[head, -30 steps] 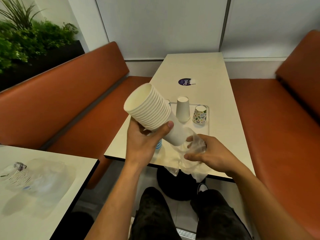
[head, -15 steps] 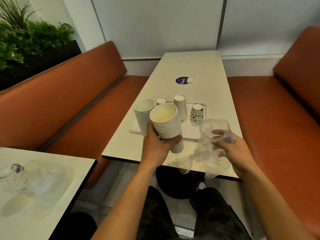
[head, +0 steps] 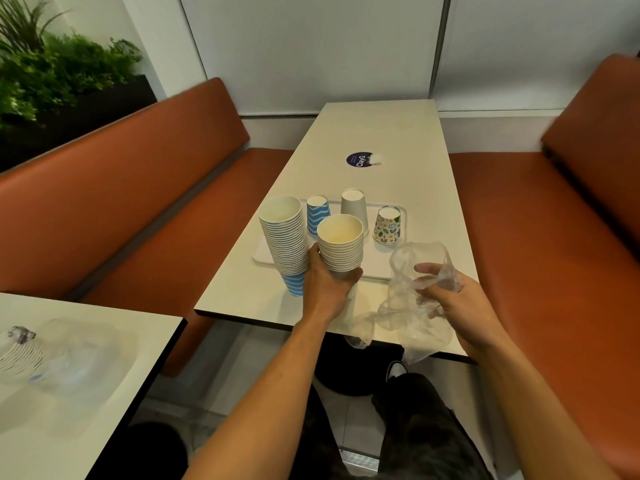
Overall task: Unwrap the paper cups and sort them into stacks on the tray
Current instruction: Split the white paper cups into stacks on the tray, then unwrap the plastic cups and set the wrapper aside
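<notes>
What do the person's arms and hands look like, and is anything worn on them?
Both forearms are bare as far as the view shows; no sleeves appear. The left hand and the right hand wear no gloves, and no watch, bracelet or ring can be seen. The fingers are uncovered. Below, dark trousers and one shoe with a white edge show.

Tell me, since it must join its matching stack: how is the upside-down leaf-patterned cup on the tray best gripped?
Grip the patterned cup around its side wall, just under the narrow upturned base, coming from above and the right. It stands inverted at the tray's right end, with the plain grey cup close on its left, so that side is freest.
</notes>
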